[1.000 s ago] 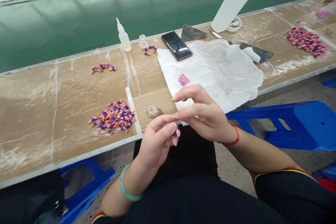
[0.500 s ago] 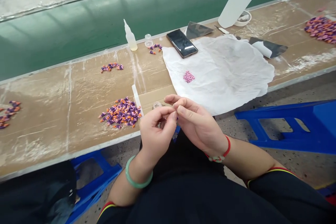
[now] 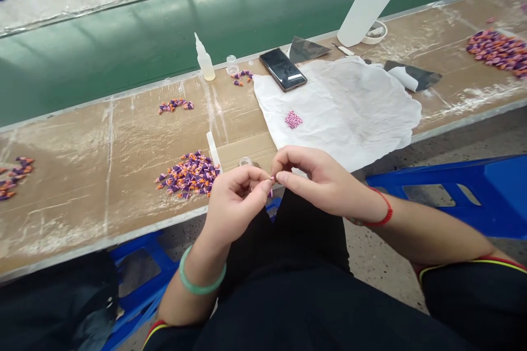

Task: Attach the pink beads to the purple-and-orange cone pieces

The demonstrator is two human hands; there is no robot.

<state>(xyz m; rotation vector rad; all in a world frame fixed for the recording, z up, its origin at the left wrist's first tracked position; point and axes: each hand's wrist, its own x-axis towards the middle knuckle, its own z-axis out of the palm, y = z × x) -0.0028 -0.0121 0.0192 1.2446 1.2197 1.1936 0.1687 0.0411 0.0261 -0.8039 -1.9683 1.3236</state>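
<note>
My left hand (image 3: 236, 200) and my right hand (image 3: 317, 178) meet fingertip to fingertip over my lap, just in front of the table edge. Both pinch a tiny purple and pink piece (image 3: 271, 180) between them; most of it is hidden by the fingers. A small clear glass jar (image 3: 246, 162) stands on the table right behind my fingers. A heap of purple and orange pieces (image 3: 188, 174) lies to the left of it. A little cluster of pink bits (image 3: 293, 119) rests on white crumpled paper (image 3: 349, 109).
A black phone (image 3: 282, 69), a small dropper bottle (image 3: 204, 59), a tiny jar (image 3: 232, 64) and a tall white bottle (image 3: 373, 0) stand along the table's far edge. More piles of pieces (image 3: 496, 50) lie right and far left. Blue stools (image 3: 453, 192) flank my legs.
My hands came together: the right hand, open a second ago, now pinches at the left hand's fingertips. The camera turned slightly left.
</note>
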